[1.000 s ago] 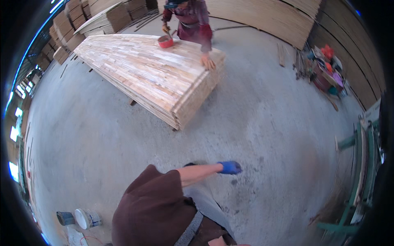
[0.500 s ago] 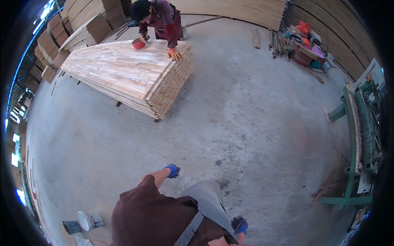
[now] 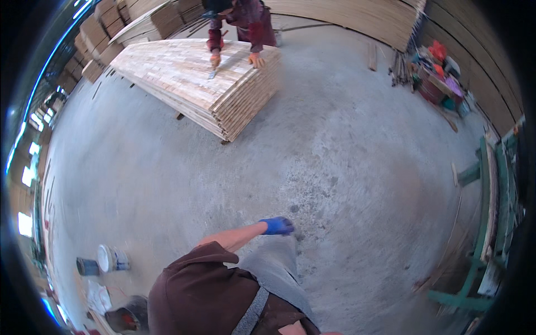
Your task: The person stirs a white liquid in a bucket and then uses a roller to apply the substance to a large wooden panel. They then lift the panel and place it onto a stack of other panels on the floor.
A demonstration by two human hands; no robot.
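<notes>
My left hand (image 3: 278,226), in a blue glove with a darker palm side, swings in front of my body above the bare concrete floor (image 3: 357,184). Its fingers look loosely curled, and nothing shows in them. Out of the picture is my right hand. A grey apron (image 3: 271,259) hangs over my dark brown clothing. Ahead, a co-worker (image 3: 240,17) bends over a stack of wooden panels (image 3: 184,70). One orange-gloved hand of that person holds a flat-bladed scraper (image 3: 213,73) against the top panel; the other rests near its edge.
At the lower left stand a white bucket (image 3: 114,258), a grey bucket (image 3: 87,266) and a dark tub (image 3: 128,317). A green metal frame (image 3: 481,223) runs along the right. Several tubs and bags lie heaped around a red barrel (image 3: 431,89). Tall board stacks (image 3: 346,19) line the back.
My left hand has swung forward and to the right; my right hand has left the picture. The co-worker's scraper hand has moved nearer, and the red bowl no longer shows.
</notes>
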